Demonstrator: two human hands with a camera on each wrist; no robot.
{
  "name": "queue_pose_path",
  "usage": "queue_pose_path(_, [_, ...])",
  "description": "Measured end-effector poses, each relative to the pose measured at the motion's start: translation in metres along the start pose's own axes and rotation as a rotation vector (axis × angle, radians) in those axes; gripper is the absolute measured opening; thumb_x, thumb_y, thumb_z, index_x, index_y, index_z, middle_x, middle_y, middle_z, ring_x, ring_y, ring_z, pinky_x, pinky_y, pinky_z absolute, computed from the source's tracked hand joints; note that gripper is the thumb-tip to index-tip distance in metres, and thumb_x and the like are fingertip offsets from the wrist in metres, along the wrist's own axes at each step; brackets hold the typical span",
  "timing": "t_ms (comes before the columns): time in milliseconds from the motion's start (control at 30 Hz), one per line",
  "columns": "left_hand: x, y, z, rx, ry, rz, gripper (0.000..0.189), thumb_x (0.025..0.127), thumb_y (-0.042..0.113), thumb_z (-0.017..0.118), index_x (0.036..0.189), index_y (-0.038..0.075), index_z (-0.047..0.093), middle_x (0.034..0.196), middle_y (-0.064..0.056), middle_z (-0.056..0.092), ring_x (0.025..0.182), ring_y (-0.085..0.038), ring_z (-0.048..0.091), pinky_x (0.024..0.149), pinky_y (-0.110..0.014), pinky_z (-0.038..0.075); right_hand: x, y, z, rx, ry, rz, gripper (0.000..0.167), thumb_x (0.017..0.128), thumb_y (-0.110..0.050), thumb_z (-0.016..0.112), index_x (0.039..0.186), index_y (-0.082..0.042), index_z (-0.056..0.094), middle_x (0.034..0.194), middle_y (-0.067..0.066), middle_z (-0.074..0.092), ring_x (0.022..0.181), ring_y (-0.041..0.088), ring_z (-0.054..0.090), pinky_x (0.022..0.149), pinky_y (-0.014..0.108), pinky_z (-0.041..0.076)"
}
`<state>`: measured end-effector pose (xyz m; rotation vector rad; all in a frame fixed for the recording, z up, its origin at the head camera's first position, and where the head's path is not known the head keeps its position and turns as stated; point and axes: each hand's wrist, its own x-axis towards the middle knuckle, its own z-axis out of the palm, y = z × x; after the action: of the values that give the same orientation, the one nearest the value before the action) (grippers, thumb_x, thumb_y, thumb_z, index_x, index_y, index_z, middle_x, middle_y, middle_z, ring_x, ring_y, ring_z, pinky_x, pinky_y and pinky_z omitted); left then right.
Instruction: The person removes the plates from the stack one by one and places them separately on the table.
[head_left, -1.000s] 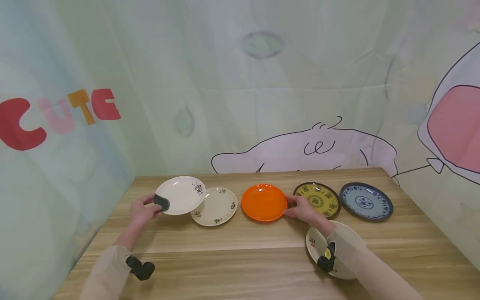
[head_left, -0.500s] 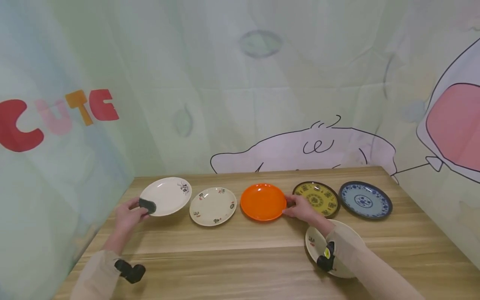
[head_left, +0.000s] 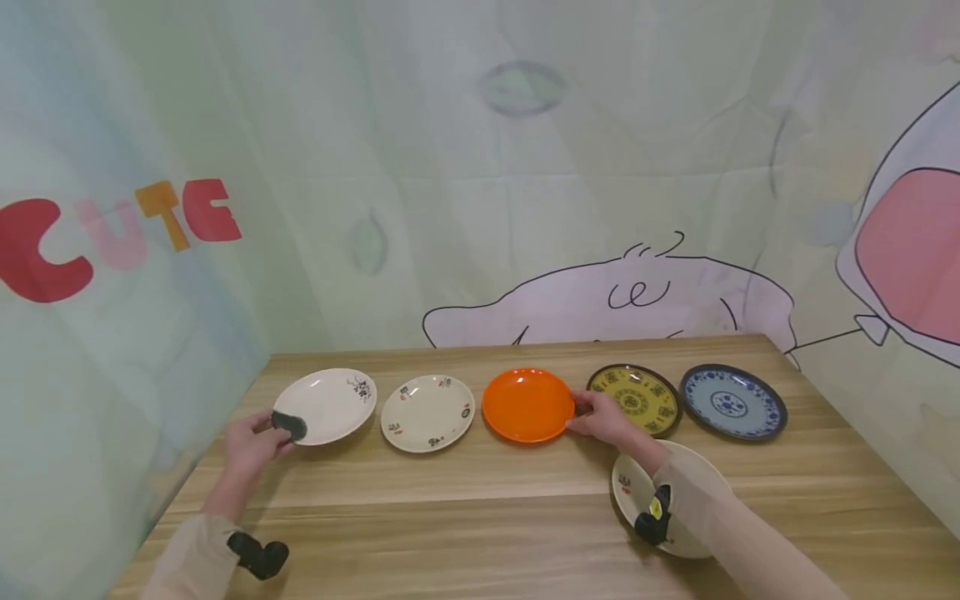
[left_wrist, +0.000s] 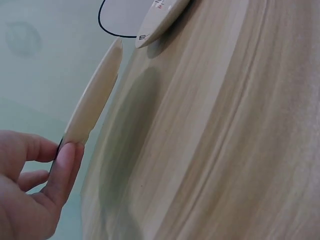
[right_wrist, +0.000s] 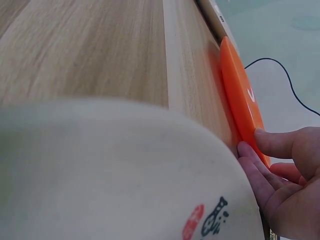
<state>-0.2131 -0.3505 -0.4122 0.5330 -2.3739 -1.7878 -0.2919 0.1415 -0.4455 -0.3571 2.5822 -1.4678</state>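
My left hand pinches the left rim of a white plate with a dark green patch and a dark floral print. In the left wrist view this plate is held above the wooden table, its shadow below it. My right hand has its thumb on top and fingers under the right rim of an orange plate. The right wrist view shows the orange plate low at the table, gripped at its near edge. Between the two lies a cream plate with small printed motifs.
A yellow plate with a dark rim and a blue patterned plate lie to the right. Another cream plate sits beneath my right forearm, partly hidden. A printed curtain hangs behind the wooden table.
My left hand has carried the white plate leftward, off its overlap with the cream plate, and then lowered it closer to the table. The right hand stays at the orange plate.
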Motion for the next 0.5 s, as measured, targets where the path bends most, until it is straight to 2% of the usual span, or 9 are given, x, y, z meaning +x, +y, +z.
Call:
queue_pose_path(133, [0.001,-0.008,0.0,0.017,0.006,0.006,0.056,0.083,-0.008,0.045,0.133,-0.019,0.021,0.126,-0.039,0.031,0.061,0.004,0.055,0.063,-0.015,0.054,-0.002,-0.002,0.0,0.002,-0.001,0.004,0.056,0.076,0.0,0.068,0.126,0.012,0.045,0.116,0.025,0.056,0.092,0.023,0.054,0.072,0.025,0.051])
queue_pose_path(300, [-0.003,-0.013,0.002,0.031,0.029,0.046,0.05,0.082,-0.009,0.044,0.128,-0.022,0.029,0.121,-0.039,0.036,0.06,0.004,0.057,0.062,-0.016,0.054,-0.002,-0.004,-0.001,0.007,-0.003,0.017,0.056,0.077,0.0,0.067,0.126,0.012,0.044,0.116,0.025,0.055,0.09,0.022,0.054,0.07,0.024,0.051])
queue_pose_path(500, [-0.004,-0.017,0.006,-0.002,0.023,0.047,0.052,0.082,-0.008,0.044,0.128,-0.022,0.027,0.123,-0.04,0.034,0.063,0.004,0.057,0.064,-0.016,0.054,-0.003,-0.003,-0.001,0.005,-0.005,0.012,0.056,0.077,0.0,0.067,0.126,0.012,0.043,0.116,0.025,0.055,0.088,0.02,0.055,0.068,0.024,0.051])
